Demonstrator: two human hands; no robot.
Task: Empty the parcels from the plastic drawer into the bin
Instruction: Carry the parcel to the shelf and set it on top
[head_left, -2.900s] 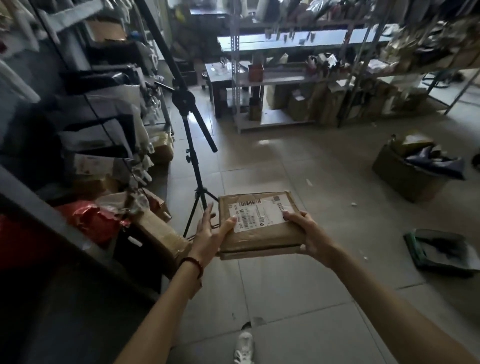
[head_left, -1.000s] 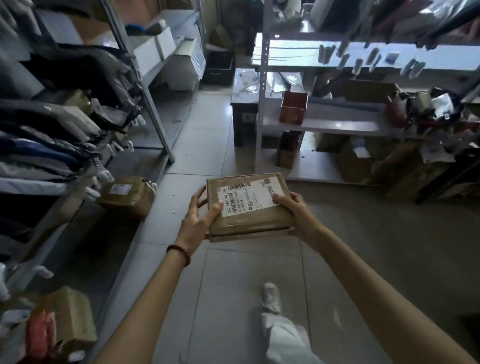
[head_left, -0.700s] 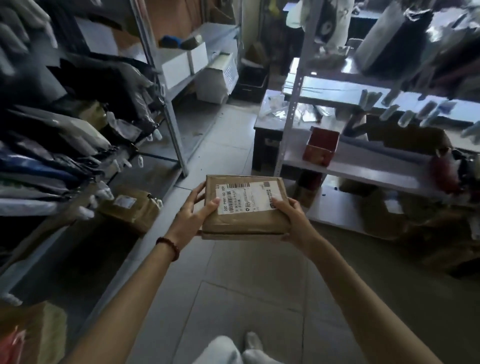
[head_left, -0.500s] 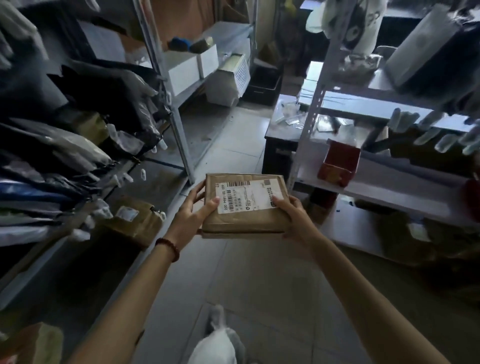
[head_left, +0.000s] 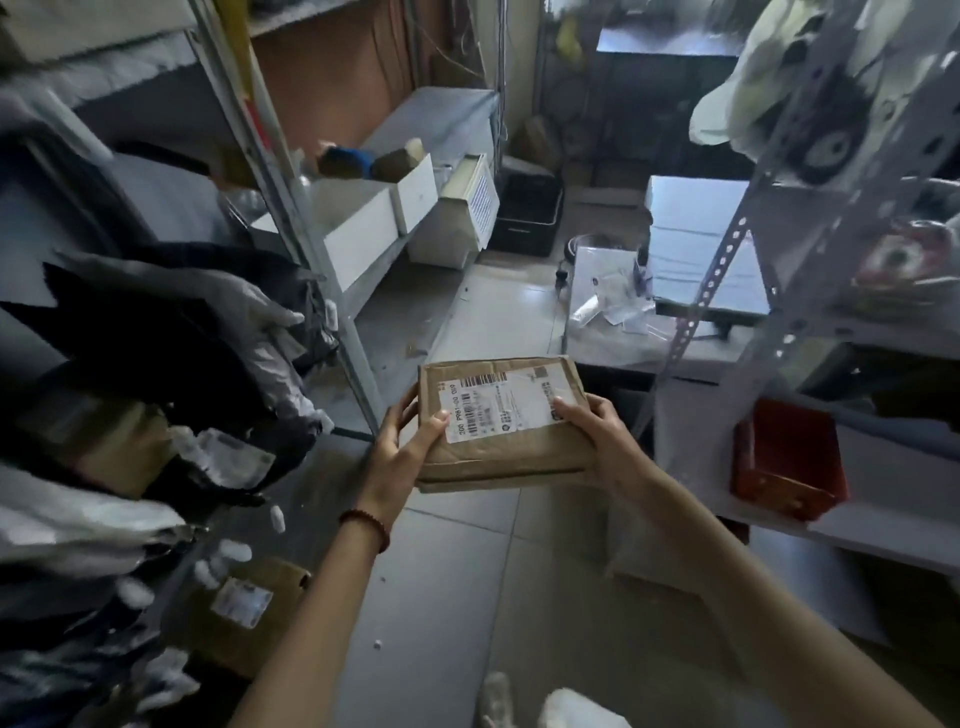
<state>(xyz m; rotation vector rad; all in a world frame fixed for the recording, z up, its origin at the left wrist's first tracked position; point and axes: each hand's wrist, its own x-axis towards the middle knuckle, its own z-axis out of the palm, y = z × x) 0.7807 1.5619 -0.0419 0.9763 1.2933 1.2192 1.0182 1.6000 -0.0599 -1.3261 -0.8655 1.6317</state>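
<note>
Aisle: left rack (head_left: 330, 322) stuffed with bagged goods, right metal rack (head_left: 719, 270) with a red box (head_left: 787, 457), low table (head_left: 597, 345) ahead narrowing the way, black crate (head_left: 527, 218) beyond. Brown parcel (head_left: 506, 452) sits mid-aisle above the floor tiles (head_left: 441, 597), left hand (head_left: 400, 452) and right hand (head_left: 597, 431) each clamped on a side, thumbs on top

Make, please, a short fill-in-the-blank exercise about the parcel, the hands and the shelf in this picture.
1. The left hand and the right hand grip a parcel whose wrapping is ____ in colour.
2. The shipping label on its top face is ____.
3. The beaded bracelet sits on the ____ wrist.
4. The box on the shelf at the right is ____.
Missing words: brown; white; left; red.
</note>
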